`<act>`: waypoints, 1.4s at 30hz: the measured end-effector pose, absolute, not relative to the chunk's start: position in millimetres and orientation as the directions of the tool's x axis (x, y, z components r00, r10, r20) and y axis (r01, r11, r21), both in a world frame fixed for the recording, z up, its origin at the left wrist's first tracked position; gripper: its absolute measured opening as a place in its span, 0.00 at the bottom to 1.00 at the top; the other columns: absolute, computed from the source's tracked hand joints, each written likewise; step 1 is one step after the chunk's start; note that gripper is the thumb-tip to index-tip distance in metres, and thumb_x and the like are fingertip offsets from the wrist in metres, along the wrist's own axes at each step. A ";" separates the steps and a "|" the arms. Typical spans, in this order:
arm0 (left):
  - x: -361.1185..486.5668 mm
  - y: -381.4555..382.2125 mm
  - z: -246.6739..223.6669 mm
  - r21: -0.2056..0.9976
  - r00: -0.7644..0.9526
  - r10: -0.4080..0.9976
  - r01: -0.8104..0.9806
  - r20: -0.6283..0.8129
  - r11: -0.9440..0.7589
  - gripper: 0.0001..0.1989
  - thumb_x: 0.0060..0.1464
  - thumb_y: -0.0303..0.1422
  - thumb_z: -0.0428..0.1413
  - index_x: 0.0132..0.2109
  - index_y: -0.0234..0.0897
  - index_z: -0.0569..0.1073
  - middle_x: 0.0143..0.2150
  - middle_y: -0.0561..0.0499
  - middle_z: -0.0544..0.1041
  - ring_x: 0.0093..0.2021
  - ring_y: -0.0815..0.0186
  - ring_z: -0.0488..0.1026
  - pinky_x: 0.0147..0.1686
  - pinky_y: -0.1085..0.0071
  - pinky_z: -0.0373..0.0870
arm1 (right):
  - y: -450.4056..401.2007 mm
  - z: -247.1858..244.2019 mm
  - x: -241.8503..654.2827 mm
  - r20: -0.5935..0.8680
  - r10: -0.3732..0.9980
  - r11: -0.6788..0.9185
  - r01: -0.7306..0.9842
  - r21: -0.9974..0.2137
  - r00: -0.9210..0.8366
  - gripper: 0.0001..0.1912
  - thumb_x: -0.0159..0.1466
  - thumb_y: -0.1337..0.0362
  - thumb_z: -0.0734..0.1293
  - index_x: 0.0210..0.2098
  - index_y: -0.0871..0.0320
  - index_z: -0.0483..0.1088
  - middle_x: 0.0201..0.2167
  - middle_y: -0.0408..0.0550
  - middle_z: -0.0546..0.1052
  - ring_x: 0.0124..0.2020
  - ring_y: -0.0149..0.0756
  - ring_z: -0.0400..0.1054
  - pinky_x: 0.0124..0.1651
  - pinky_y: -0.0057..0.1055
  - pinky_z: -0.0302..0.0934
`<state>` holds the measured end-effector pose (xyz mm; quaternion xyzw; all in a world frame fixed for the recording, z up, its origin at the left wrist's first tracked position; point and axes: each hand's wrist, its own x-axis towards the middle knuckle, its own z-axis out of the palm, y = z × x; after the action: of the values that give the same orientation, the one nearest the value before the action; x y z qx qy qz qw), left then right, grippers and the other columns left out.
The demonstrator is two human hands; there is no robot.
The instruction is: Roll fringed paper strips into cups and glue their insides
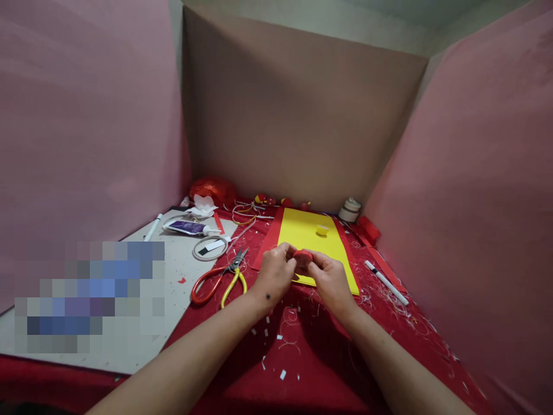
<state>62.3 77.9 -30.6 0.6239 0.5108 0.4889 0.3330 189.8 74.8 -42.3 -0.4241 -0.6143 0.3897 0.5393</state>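
Left hand [275, 271]: fingers drawn in narrow, pinching the left side of a red ridged disc [303, 255].
Right hand [332, 279]: fingers likewise narrow, gripping the right side of the same disc.
Disc position: between the two hands, held over the near end of a yellow sheet [298, 227]; ridged edge uppermost.
Sheets: yellow lies on red sheets [268, 246], which show along both long sides.
Yellow cup-shaped piece [322, 230]: on the yellow sheet, beyond the right hand.
Scissors [235, 266]: left of the left hand, blades parted and pointing away; one handle red, one yellow.
Grey board [142, 351]: at left, carrying a purple-and-white tube [188, 227] and a white pen [154, 227]; a blurred patch hides part of it.
Round coil [210, 258]: near the board's right edge, just beside the tube.
Marker [386, 282]: white with a dark band, to the right of the sheets.
Far edge: red plastic bag [211, 190] at left, small red-and-yellow pieces [260, 199] in the middle, pale lidded container [349, 209] at right.
Counter [319, 380]: covered in red cloth, strewn with thin curled strands and white scraps.
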 end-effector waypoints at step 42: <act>75.2 111.7 -42.3 0.956 -0.036 0.966 0.159 0.255 -0.247 0.04 0.45 0.25 0.52 0.32 0.35 0.69 0.25 0.53 0.75 0.21 0.69 0.73 0.20 0.75 0.71 | 105.5 -46.4 193.3 0.434 0.901 0.414 0.332 -0.848 -0.015 0.13 0.56 0.66 0.60 0.37 0.59 0.75 0.33 0.48 0.79 0.33 0.38 0.73 0.38 0.33 0.66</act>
<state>75.2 111.7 -42.3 0.5820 0.4833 0.5335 0.3783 193.3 105.5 -46.4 -0.4682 -0.6584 0.2718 0.5228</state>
